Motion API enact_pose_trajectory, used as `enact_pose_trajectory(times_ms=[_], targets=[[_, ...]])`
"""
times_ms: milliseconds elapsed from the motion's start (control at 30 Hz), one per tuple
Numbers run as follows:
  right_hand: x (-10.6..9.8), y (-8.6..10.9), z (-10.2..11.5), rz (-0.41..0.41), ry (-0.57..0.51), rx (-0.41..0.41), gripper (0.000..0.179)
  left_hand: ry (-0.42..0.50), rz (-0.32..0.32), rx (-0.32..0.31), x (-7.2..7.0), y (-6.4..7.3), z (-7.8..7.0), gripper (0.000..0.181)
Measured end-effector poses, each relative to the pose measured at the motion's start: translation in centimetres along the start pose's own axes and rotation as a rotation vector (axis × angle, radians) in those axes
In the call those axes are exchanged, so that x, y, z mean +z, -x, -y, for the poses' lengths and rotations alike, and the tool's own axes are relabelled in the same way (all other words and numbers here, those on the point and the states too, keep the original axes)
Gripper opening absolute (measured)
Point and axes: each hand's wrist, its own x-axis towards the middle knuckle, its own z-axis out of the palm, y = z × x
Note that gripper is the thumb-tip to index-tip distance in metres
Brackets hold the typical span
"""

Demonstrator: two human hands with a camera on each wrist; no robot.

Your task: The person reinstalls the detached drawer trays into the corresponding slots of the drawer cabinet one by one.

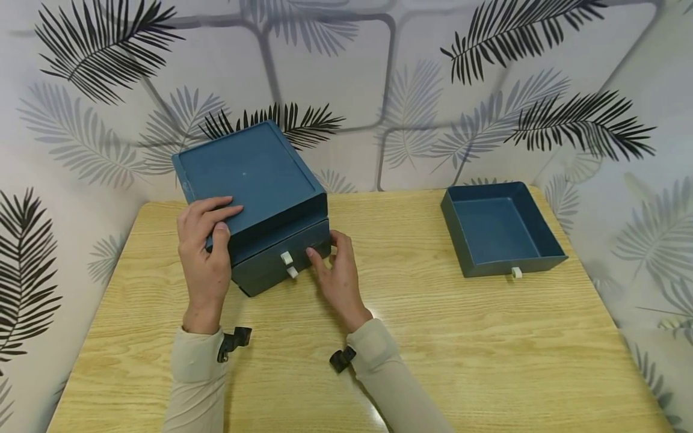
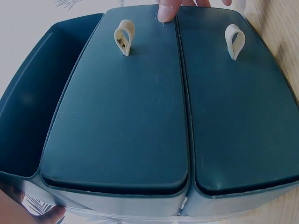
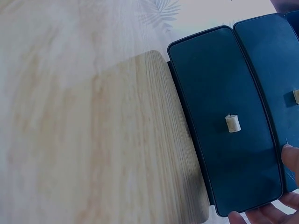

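Note:
A dark blue drawer cabinet (image 1: 246, 174) stands at an angle on the left of the table. Its top slot (image 2: 39, 88) is bare, while the middle drawer (image 2: 117, 107) and bottom drawer (image 2: 238, 112) sit in place, each with a pale loop pull. My left hand (image 1: 204, 258) holds the cabinet's upper left front corner, fingers over the top and thumb near the front edge. On the other side, my right hand (image 1: 342, 278) grips the right front edge. Its thumb presses on the middle drawer's front, and the other fingers go round the side, partly hidden.
A pulled-out blue drawer (image 1: 503, 225) with a white pull (image 1: 517, 273) lies at the table's right back. The wooden table (image 1: 411, 337) backs onto a leaf-patterned wall covering (image 1: 417, 90). Black wrist cameras sit on both sleeves.

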Motion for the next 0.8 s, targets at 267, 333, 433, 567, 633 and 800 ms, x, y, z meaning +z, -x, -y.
enact_pose_trajectory(times_ms=[267,333,433,567,633,800], targets=[[0.0,-0.3,0.3,-0.009,0.017,-0.005,0.051,-0.005,0.005,-0.008,0.0,-0.3,-0.1,0.035],[0.0,-0.3,0.2,-0.015,0.022,-0.012,0.049,-0.004,0.006,-0.006,0.0,-0.3,0.0,0.035],[0.1,-0.4,0.0,-0.022,0.027,-0.023,0.048,-0.001,0.002,0.0,0.1,0.0,0.2,0.035],[0.1,-0.4,-0.3,-0.016,0.038,-0.033,0.046,-0.002,-0.004,0.0,0.1,0.4,0.7,0.035],[0.1,-0.4,-0.4,-0.012,0.041,-0.039,0.046,-0.005,-0.008,0.002,0.1,0.5,1.0,0.035],[0.2,-0.2,-0.7,-0.016,0.045,-0.064,0.046,-0.004,-0.016,0.013,0.1,1.0,1.2,0.035]])
